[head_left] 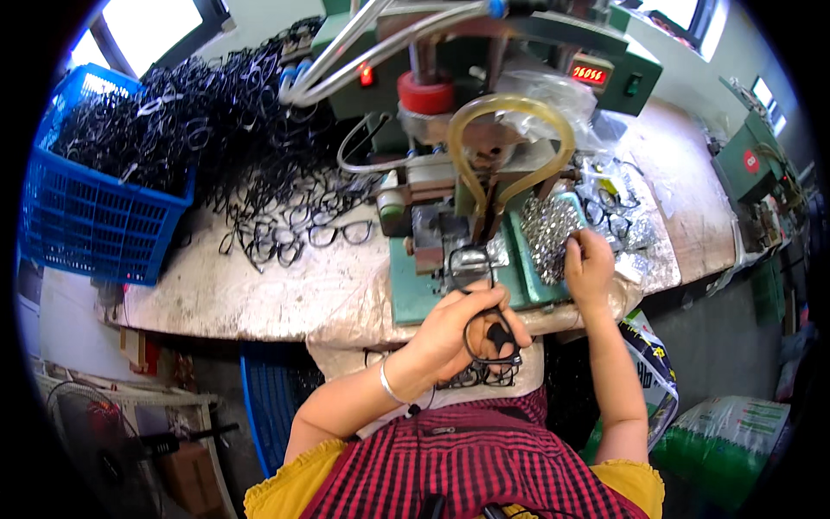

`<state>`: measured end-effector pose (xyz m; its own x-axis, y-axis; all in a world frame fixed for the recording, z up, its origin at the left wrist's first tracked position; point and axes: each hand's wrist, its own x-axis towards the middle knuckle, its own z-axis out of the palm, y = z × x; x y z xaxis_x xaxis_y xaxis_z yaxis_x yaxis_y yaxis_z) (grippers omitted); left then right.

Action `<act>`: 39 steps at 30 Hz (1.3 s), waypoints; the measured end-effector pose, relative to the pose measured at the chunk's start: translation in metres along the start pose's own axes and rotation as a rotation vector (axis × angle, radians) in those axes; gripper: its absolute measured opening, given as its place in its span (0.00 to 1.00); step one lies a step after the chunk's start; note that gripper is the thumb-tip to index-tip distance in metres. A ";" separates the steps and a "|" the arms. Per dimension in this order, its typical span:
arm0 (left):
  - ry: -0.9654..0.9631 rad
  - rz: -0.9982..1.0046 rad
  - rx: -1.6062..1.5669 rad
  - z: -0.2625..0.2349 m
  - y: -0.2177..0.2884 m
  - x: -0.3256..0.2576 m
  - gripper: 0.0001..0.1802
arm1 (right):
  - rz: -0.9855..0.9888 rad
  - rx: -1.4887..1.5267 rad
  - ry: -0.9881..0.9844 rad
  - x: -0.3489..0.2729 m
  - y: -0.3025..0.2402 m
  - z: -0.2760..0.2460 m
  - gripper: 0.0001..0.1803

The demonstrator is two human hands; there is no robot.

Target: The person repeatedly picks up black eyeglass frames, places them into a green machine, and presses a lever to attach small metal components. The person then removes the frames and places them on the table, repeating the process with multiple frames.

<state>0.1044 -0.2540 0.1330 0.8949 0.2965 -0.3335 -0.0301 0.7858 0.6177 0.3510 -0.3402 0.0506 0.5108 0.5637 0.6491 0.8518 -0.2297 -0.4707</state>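
My left hand point(450, 324) is closed around a black eyeglass frame point(494, 361), held at the front of a green bench press point(411, 290). One rim of the frame faces me below my fingers; the other reaches up toward the press's lower tooling. At the right, my right hand point(592, 270) has its fingers curled together at the edge of a heap of small shiny metal parts point(546, 232). Whatever lies between those fingertips is too small to make out. The heap sits on a green tray point(525, 272) beside the press. A thick yellowish tube point(560, 130) loops above the tooling.
Black eyeglass frames point(341, 233) lie across the table's left side, rising into a big pile by a blue basket point(104, 208). More frames point(475, 376) rest on cloth at my lap. Plastic bags point(553, 95) hang near the press. Right of the tray are glasses point(616, 223).
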 end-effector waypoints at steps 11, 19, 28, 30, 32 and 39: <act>-1.532 -0.117 0.920 0.053 -0.248 0.062 0.23 | 0.194 0.346 -0.305 0.023 -0.006 -0.002 0.07; -1.439 -0.681 0.619 0.051 -0.232 0.044 0.28 | 0.315 0.564 -0.315 0.012 -0.021 0.005 0.08; -0.238 -0.016 0.778 -0.124 0.074 -0.065 0.14 | 0.380 0.321 -0.037 -0.060 -0.003 -0.051 0.07; 0.325 0.360 0.954 -0.164 0.080 -0.059 0.11 | 0.496 0.450 -0.007 -0.067 -0.003 -0.056 0.06; 0.670 0.502 1.319 -0.204 0.082 -0.035 0.16 | 0.347 0.458 -0.051 -0.050 -0.029 -0.052 0.07; 1.116 0.676 1.860 -0.251 0.035 0.034 0.11 | 0.226 0.892 -0.140 0.022 -0.110 0.015 0.16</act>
<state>0.0224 -0.0798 -0.0355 0.3938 0.8205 0.4143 0.7818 -0.5360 0.3185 0.2664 -0.2911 0.1078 0.5854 0.6838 0.4355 0.2995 0.3168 -0.9000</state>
